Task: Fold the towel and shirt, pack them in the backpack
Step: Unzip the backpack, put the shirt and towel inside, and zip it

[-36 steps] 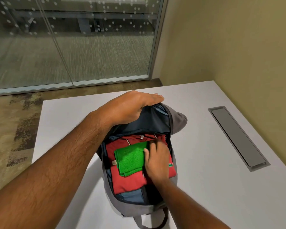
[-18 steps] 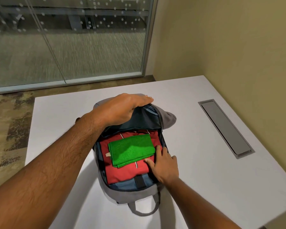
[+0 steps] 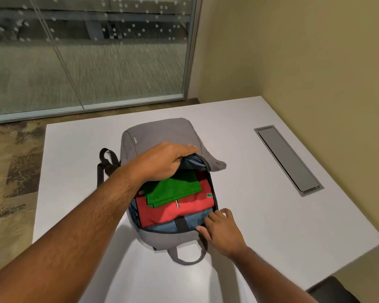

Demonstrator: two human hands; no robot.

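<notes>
A grey backpack [image 3: 160, 132] lies open on the white table [image 3: 260, 211]. Inside it a folded red shirt [image 3: 179, 212] lies flat, and a folded green towel [image 3: 173, 190] rests on top of the shirt. My left hand [image 3: 164, 160] grips the backpack's front flap at the opening's far edge and holds it lifted. My right hand [image 3: 222, 231] sits at the opening's near right corner, fingers on the rim beside the blue lining. What the fingertips touch there is hard to make out.
A grey cable hatch [image 3: 288, 159] is set into the table on the right. The backpack's black strap [image 3: 104, 165] sticks out on its left and its carry handle [image 3: 187, 256] points toward me. A glass wall and carpet lie beyond the table; a dark chair [image 3: 335, 290] shows at bottom right.
My right hand has come off the towel and shirt and drawn back to the opening's near right corner. My left hand still holds the flap. The view has pulled back.
</notes>
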